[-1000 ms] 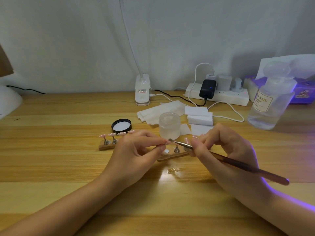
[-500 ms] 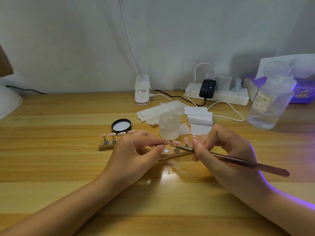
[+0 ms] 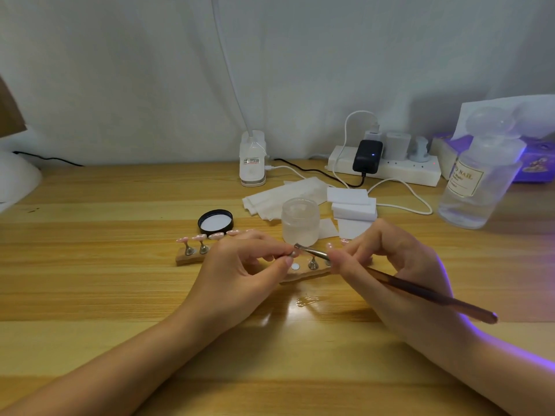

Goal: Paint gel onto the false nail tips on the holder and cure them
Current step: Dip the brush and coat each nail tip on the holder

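- Left hand [image 3: 240,274] pinched a small metal stand between thumb and forefinger, lifted just off the holder [image 3: 303,274]; the nail tip on it was hidden by the fingertips and too small to make out
- Right hand [image 3: 390,265] gripped the brush [image 3: 420,292] like a pen, its tip touching the held piece
- Holder lay on the bench [image 3: 90,295] beneath both hands, its middle hidden by the left hand; only both ends showed
- Pink nail tips [image 3: 199,237] stood on stands at the left end; those at the right end were mostly covered by the right hand
- Open gel jar [image 3: 300,225] sat just behind, its black lid [image 3: 215,222] to the left
- Clear bottle [image 3: 477,181] far right, label partly unreadable
- Purple glow at the right edge, source cut off
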Available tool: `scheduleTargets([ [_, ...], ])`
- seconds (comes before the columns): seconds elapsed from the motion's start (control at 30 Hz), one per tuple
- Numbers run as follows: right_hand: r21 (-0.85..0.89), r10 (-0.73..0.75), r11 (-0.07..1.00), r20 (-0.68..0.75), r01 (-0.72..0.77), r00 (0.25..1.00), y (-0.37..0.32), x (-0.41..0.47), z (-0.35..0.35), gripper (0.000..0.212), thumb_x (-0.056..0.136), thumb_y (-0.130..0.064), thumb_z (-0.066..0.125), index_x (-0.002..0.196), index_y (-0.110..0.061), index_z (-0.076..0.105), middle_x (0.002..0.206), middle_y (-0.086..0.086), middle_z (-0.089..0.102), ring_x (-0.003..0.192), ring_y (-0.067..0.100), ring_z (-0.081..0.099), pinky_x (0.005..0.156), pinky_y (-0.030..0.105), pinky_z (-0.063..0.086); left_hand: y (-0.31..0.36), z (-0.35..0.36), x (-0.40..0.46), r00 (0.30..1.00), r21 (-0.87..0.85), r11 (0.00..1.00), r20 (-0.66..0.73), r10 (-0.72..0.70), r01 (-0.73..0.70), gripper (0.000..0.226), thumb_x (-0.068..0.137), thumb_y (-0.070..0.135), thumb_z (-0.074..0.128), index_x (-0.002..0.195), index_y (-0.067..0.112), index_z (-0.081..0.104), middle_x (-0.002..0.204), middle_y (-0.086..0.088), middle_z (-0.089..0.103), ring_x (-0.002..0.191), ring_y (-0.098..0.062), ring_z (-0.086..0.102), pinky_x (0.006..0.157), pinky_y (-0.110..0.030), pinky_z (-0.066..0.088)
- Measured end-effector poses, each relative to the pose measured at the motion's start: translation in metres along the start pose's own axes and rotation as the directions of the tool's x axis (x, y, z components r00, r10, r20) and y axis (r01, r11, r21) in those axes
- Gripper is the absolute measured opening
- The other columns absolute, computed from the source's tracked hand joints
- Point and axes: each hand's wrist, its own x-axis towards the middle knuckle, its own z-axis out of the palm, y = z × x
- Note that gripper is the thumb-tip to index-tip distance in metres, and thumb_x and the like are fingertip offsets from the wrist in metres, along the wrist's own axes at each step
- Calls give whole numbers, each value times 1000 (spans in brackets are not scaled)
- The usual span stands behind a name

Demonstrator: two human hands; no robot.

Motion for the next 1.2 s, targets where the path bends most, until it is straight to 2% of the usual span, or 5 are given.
scheduleTargets([
  [0.13, -20, 1, 1000, -26, -2, 1000, 2, -1, -2, 26, 79, -31, 59, 63, -12, 49, 59, 4, 58, 59, 17, 58, 65, 33, 49, 1, 0, 0, 1000, 8, 1000, 1, 19, -19, 28, 78, 2, 69, 86, 29, 72, 79, 12, 69, 77, -5, 60, 58, -15, 45],
  [0.3, 9, 3, 1000, -2, -3, 1000, -1, 1, 0, 29, 78, -34, 67, 65, -14, 51, 66, -1, 65, 67, 8, 64, 69, 20, 50, 0, 0, 0, 999, 9, 999, 13, 34, -34, 23, 78, 2, 69, 88, 23, 73, 80, 6, 69, 77, -7, 60, 58, -18, 45],
  [0.43, 2, 8, 1000, -33, -8, 999, -2, -1, -3, 29, 78, -31, 59, 63, -9, 50, 58, 4, 59, 59, 17, 59, 64, 35, 50, 2, 1, 2, 998, 31, 998, 10, 57, -57, 26, 77, 2, 69, 85, 27, 72, 80, 8, 69, 80, 0, 60, 60, -10, 42],
  [0.93, 96, 33, 995, 28, -35, 999, -3, 0, -2, 22, 78, -31, 66, 64, -23, 50, 63, -4, 66, 64, 10, 65, 71, 23, 53, -4, 1, 3, 994, -36, 993, -27, 108, -109, 16, 72, 17, 65, 83, 27, 72, 83, 17, 70, 78, 3, 63, 69, -6, 43],
  [1.2, 82, 38, 996, -21, -37, 999, -3, 0, -1, 22, 77, -33, 62, 64, -20, 51, 63, -4, 66, 63, 10, 64, 66, 29, 52, -3, 1, 3, 993, -59, 992, -53, 104, -108, 16, 69, 17, 66, 82, 25, 72, 80, 8, 70, 77, -2, 64, 69, -12, 46],
])
